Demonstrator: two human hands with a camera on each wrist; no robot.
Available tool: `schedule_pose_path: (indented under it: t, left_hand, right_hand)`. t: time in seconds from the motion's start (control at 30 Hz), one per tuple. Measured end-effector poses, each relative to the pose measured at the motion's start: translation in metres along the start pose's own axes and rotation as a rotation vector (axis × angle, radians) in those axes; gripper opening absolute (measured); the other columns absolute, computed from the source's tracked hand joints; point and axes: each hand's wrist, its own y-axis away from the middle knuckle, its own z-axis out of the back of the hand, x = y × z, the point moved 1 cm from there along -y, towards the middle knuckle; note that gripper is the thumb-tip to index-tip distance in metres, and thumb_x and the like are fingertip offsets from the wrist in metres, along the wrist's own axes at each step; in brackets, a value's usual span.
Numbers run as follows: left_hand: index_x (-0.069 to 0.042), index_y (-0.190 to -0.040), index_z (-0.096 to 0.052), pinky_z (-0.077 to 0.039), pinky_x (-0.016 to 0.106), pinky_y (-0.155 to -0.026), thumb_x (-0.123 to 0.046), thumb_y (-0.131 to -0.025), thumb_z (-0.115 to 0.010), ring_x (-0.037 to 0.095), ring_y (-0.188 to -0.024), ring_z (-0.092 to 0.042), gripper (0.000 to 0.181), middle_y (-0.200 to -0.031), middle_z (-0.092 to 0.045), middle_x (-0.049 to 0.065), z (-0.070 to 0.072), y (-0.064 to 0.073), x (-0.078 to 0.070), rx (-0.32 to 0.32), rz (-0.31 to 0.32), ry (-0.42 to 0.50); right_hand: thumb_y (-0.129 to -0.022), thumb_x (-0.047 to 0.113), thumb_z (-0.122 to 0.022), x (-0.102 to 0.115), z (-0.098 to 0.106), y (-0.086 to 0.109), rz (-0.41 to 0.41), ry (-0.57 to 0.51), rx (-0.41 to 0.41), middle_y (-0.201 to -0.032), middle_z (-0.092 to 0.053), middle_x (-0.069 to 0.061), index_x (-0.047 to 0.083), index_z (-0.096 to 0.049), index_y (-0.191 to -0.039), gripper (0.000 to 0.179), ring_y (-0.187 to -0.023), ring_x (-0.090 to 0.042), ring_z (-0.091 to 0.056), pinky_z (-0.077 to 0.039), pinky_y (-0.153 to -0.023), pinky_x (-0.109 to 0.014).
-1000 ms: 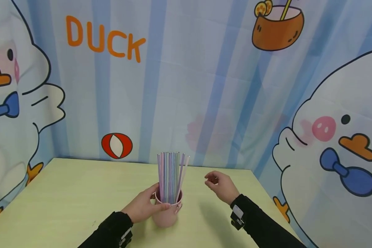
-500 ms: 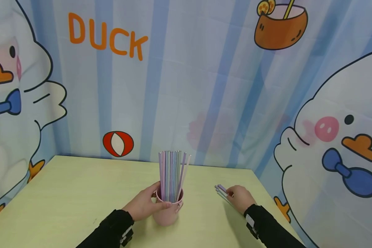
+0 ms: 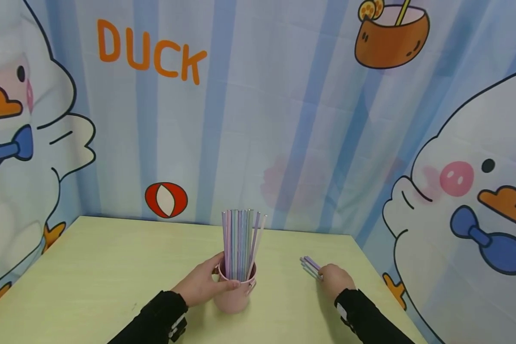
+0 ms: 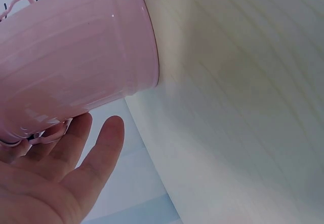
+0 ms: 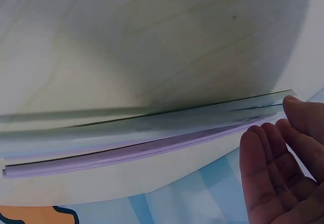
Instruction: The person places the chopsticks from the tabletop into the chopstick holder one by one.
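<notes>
A small pink bucket (image 3: 232, 300) stands upright on the table, filled with a bunch of pastel drinking straws (image 3: 238, 243). My left hand (image 3: 204, 284) holds it by the rim, thumb in front. In the left wrist view, some fingers lie along the bucket (image 4: 76, 62) by a small side handle. To the right, several loose purple and grey-green straws (image 3: 310, 264) lie low over the tabletop. My right hand (image 3: 336, 283) grips them, and they stick out beyond its fingers. The right wrist view has the loose straws (image 5: 121, 155) between thumb and curled fingertips.
The pale yellow table (image 3: 146, 258) ends at a far edge against a blue striped curtain (image 3: 249, 119) with printed ducks. A dark device sits on each wrist over the black sleeves (image 3: 365, 313).
My right hand has come down and right onto the loose straws, which now show on the table; over the last half second it moves little. My left hand keeps holding the bucket.
</notes>
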Motion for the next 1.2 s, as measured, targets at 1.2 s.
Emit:
schedule_pose_path:
  t: [1.2]
  left_hand:
    - [-0.016, -0.154, -0.032, -0.040, 0.065, -0.100, -0.049, -0.080, -0.074, 0.036, -0.122, -0.049, 0.091, -0.146, -0.048, 0.010, 0.000, 0.001, 0.001, -0.002, 0.000, 0.010]
  right_hand:
    - [-0.082, -0.010, -0.067, -0.002, -0.007, 0.000, -0.052, 0.005, -0.007, -0.087, -0.070, -0.011, 0.007, -0.073, -0.101, 0.026, -0.078, -0.029, -0.066, -0.057, -0.069, -0.044]
